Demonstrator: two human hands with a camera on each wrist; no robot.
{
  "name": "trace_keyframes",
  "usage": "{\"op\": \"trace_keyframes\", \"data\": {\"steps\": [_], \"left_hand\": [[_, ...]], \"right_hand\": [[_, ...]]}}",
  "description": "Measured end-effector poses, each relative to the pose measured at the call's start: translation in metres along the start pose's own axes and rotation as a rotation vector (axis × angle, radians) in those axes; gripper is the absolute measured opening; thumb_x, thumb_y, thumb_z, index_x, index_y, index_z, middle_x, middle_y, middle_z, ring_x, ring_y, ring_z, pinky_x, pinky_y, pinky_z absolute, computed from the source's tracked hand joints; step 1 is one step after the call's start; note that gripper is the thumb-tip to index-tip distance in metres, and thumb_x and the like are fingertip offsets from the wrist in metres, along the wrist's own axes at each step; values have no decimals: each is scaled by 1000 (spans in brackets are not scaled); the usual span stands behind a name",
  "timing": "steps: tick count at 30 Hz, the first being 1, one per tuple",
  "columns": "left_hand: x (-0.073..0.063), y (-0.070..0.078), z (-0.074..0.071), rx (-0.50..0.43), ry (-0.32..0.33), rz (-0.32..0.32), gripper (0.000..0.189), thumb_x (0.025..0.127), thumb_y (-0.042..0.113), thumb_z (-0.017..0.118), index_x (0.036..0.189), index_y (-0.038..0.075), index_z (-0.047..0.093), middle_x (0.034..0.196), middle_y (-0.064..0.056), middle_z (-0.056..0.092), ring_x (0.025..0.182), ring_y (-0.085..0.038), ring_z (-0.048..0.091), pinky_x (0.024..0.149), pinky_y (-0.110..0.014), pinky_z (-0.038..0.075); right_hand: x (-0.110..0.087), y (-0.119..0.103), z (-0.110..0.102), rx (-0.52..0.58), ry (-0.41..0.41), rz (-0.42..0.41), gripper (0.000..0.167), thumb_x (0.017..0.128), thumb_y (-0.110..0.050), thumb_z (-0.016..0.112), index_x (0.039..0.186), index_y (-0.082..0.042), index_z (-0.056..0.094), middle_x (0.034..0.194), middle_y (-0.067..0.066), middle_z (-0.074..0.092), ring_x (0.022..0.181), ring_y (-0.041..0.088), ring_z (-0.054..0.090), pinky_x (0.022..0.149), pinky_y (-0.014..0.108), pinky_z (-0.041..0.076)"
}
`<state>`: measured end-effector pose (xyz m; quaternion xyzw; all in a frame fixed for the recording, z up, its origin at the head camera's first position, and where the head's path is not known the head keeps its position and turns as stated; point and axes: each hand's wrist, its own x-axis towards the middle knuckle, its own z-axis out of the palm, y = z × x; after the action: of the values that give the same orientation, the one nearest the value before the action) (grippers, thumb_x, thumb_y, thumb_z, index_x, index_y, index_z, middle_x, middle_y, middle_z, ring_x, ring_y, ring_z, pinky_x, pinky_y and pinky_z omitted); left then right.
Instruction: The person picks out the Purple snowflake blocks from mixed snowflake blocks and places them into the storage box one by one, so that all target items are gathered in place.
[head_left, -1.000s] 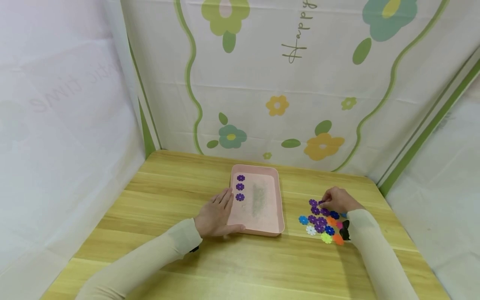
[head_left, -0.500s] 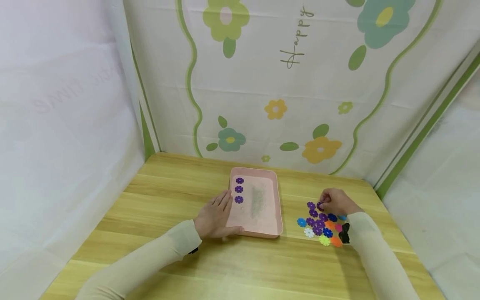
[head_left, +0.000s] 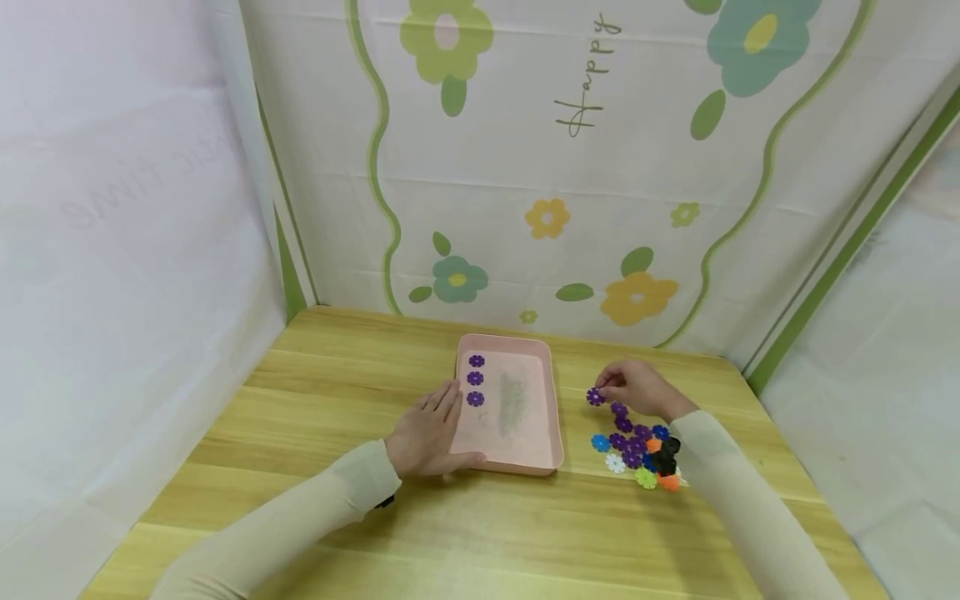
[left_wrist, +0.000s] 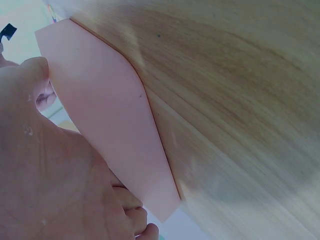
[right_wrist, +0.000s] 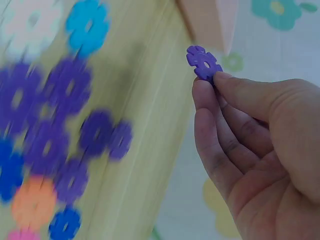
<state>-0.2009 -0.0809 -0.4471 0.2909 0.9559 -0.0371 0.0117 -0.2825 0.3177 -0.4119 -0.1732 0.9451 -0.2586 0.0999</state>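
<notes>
Between thumb and forefinger my right hand (head_left: 637, 390) pinches a purple snowflake disc (right_wrist: 204, 62), a flat notched plastic piece with a slot in its centre. It is raised over the table, between the loose discs and the tray. Straight-fingered, my left hand (head_left: 426, 433) rests along the near-left corner of the pink tray (head_left: 557, 408), thumb on its front rim. In the left wrist view that palm lies against the tray's side wall (left_wrist: 100, 95). Inside the tray, a column of three purple discs (head_left: 476, 378) runs along the left side.
A loose pile of discs (head_left: 633, 444) lies right of the tray, mostly purple, with blue, white, yellow and orange ones among them. The wooden table (head_left: 480, 533) meets a flower-printed cloth (head_left: 480, 208) behind and white cloth at both sides.
My right hand has lifted a purple disc off the far edge of the pile and carried it left toward the tray. My left hand stays put at the tray's corner.
</notes>
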Motion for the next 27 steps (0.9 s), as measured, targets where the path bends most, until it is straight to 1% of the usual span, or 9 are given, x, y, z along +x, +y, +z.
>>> {"op": "trace_keyframes", "data": {"steps": [4,7,11,13,18,23,27], "left_hand": [[0,0,-1,5,6,3,111,97,85,36,160,-7,38,171,-25,31,160,-37,33,128,-46,37],[0,0,1,18,4,4,111,97,85,36,160,-7,37,171,-25,30,161,-36,32,129,-45,36],[1,0,2,24,-4,-5,112,96,86,37,160,-5,37,172,-24,30,161,-35,32,129,-43,35],[1,1,2,25,-7,-10,112,95,86,36,161,-5,37,172,-23,30,161,-35,32,130,-43,35],[2,1,0,27,-4,-13,113,95,87,34,161,-5,37,172,-23,30,161,-36,32,129,-43,36],[2,0,1,55,-1,-5,111,96,86,34,160,-4,38,172,-23,31,161,-35,33,129,-43,37],[1,-1,1,75,2,4,110,96,86,34,160,-4,39,172,-23,32,161,-34,33,129,-42,37]], "right_hand": [[12,-26,9,0,-6,-49,9,103,-10,68,105,-9,77,91,2,76,83,19,72,70,28,57],[21,-46,18,17,-24,-104,9,103,-9,69,104,-9,78,90,2,77,80,14,71,71,27,57],[32,-72,31,51,-71,-183,8,102,-6,69,101,-6,77,92,5,79,83,16,73,72,26,58],[39,-82,38,51,-90,-203,7,101,-7,70,99,-7,77,93,4,79,84,15,73,73,26,59],[56,-104,59,49,-128,-206,8,100,-7,72,97,-11,79,93,-1,79,83,9,71,77,26,62],[69,-121,77,33,-137,-241,8,99,-4,73,97,-9,79,93,2,79,82,9,71,81,25,63],[76,-130,89,29,-152,-257,8,98,-3,72,98,-7,79,94,4,79,83,10,71,82,26,63]]}}
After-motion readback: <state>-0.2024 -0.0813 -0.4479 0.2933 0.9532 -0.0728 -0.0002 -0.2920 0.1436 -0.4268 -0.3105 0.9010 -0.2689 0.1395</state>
